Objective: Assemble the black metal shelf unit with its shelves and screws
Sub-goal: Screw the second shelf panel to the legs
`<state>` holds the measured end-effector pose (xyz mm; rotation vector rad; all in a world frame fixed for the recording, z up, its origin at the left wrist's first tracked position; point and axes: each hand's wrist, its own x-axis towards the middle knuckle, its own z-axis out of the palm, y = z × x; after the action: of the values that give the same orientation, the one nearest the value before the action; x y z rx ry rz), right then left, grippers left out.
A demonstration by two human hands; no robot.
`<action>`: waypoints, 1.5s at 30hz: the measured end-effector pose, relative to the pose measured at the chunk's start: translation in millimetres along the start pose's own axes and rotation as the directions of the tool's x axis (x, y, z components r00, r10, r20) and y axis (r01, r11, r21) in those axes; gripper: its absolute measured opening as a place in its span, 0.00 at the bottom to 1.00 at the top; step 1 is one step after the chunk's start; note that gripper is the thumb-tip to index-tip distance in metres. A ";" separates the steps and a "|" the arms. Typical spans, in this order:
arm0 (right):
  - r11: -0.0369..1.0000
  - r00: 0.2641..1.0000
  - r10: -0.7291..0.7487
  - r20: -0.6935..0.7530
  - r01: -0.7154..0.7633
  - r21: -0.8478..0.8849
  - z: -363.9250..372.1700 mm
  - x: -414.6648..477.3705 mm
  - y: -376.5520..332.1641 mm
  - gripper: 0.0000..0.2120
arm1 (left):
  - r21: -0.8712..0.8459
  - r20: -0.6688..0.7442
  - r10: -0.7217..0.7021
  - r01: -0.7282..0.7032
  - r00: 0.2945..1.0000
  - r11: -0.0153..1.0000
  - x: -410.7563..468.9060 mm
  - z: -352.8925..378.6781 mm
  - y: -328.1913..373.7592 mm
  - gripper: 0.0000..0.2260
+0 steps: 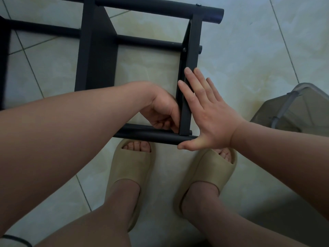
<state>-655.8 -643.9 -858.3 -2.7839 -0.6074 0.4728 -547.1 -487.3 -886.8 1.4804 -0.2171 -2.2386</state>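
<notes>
Head view looks straight down on a pale tiled floor (240, 56), where the black metal shelf unit (96, 50) lies on its side, stretching from the far left toward the person's feet. Its round posts run left to right: one at the far edge (160, 8), one in the middle (147, 42), and one nearest the feet (151, 137). Flat shelves cross them, running near to far: a wide one at left and a narrow end shelf (191, 56) at right, with a screw head (184, 49) visible where it meets the middle post.

That end shelf's long axis runs from the far post down to the near post, and both hands meet at its near end. The right hand (210, 118) is spread flat, fingers together and pointing far, palm pressed against the shelf's right face, thumb hooked under the tip of the near post. The left hand (162, 111) comes in from the left, inside the frame, fingers curled and pinched together right at the corner where shelf and near post join. Whether it holds a screw there cannot be told; the fingertips hide the spot.

The joint lies just beyond the toes of the tan slippers (131, 175), and the left hand is nearer to it. My judgement is that the next move is fastening this corner from the inner side while the right palm braces the shelf against being pushed outward. A grey translucent bin (293, 111) sits at the right edge, well apart.
</notes>
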 end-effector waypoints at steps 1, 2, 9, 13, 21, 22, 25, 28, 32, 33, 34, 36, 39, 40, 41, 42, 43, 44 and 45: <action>1.000 1.000 0.000 0.002 0.000 -0.003 -0.1 0.1 -0.2 0.63 | 0.003 -0.003 0.005 -0.005 1.000 1.000 -0.3 -0.2 0.7 0.06; 1.000 1.000 0.000 0.000 0.000 -0.003 -0.3 0.1 -0.1 0.63 | 0.007 -0.005 0.011 -0.011 1.000 1.000 -0.8 -0.4 1.3 0.05; 1.000 1.000 0.000 -0.004 0.000 -0.004 0.4 0.1 -0.6 0.64 | 0.007 -0.008 0.045 -0.045 0.999 0.999 -4.2 -1.0 1.4 0.06; 1.000 1.000 0.002 -0.002 -0.002 -0.005 -0.7 -0.2 -0.2 0.63 | -0.018 0.005 0.046 -0.046 0.999 0.999 -4.2 -2.2 -0.5 0.07; 1.000 1.000 0.004 0.004 -0.004 -0.006 0.0 0.1 -0.3 0.63 | -0.002 0.002 0.012 -0.012 1.000 1.000 -2.0 0.6 -5.4 0.10; 1.000 1.000 0.003 0.004 -0.003 -0.005 -0.1 0.1 -0.3 0.63 | -0.001 0.000 0.018 -0.018 1.000 1.000 -1.2 0.5 -5.0 0.11; 1.000 1.000 0.002 0.001 -0.002 -0.002 -0.5 -0.2 -0.2 0.63 | 0.016 -0.013 0.032 -0.032 0.999 0.999 -1.6 -0.4 -2.2 0.07; 1.000 1.000 0.001 0.003 -0.001 -0.002 -0.5 0.0 -0.4 0.63 | 0.025 -0.027 0.042 -0.042 0.999 0.999 -2.5 -0.8 -1.0 0.07; 1.000 1.000 0.004 0.011 -0.004 -0.008 -0.6 0.0 -0.4 0.63 | 0.024 -0.027 0.060 -0.059 0.998 0.998 -3.0 -1.2 -1.8 0.06; 1.000 1.000 0.005 0.011 -0.005 -0.009 -0.6 0.1 -0.5 0.63 | 0.024 -0.031 0.063 -0.063 0.998 0.998 -3.0 -1.4 -1.9 0.06; 1.000 1.000 0.006 0.010 -0.006 -0.008 -0.6 0.1 -0.4 0.63 | 0.024 -0.035 0.066 -0.065 0.997 0.998 -3.1 -1.4 -1.9 0.05; 1.000 1.000 0.004 0.010 -0.004 -0.010 -0.7 0.0 -0.4 0.63 | 0.022 -0.042 0.069 -0.068 0.997 0.997 -3.0 -1.0 -2.1 0.06; 1.000 1.000 0.003 -0.001 -0.003 -0.004 -0.5 -0.5 -0.4 0.63 | 0.007 -0.028 0.072 -0.072 0.997 0.997 -3.2 -1.6 -3.0 0.06; 1.000 1.000 0.003 -0.002 -0.003 -0.002 -0.5 -0.5 -0.4 0.63 | -0.001 -0.017 0.070 -0.070 0.997 0.998 -3.0 -2.4 -3.6 0.05; 1.000 1.000 0.002 0.001 -0.002 -0.003 -0.6 -0.3 -0.3 0.63 | -0.003 -0.008 0.063 -0.063 0.998 0.998 -2.3 -3.5 -4.2 0.05; 1.000 1.000 0.002 0.004 -0.002 -0.005 -0.7 -0.1 -0.3 0.63 | 0.003 -0.004 0.052 -0.052 0.999 0.999 -1.4 -4.3 -4.8 0.06; 1.000 1.000 0.002 0.007 -0.002 -0.007 -0.7 0.0 -0.4 0.63 | 0.017 -0.007 0.039 -0.039 0.999 0.999 -0.8 -4.7 -5.0 0.08; 1.000 1.000 0.002 0.008 -0.002 -0.007 -0.8 0.0 -0.2 0.63 | 0.031 -0.013 0.031 -0.031 0.999 0.999 -0.2 -4.7 -4.9 0.10; 1.000 1.000 0.001 0.008 -0.001 -0.005 -0.9 0.0 -0.2 0.63 | 0.040 -0.015 0.030 -0.029 0.999 0.999 0.4 -4.7 -4.7 0.11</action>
<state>-655.6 -643.9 -857.5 -2.7883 -0.6089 0.4831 -544.2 -482.8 -890.8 1.5055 -0.2786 -2.2103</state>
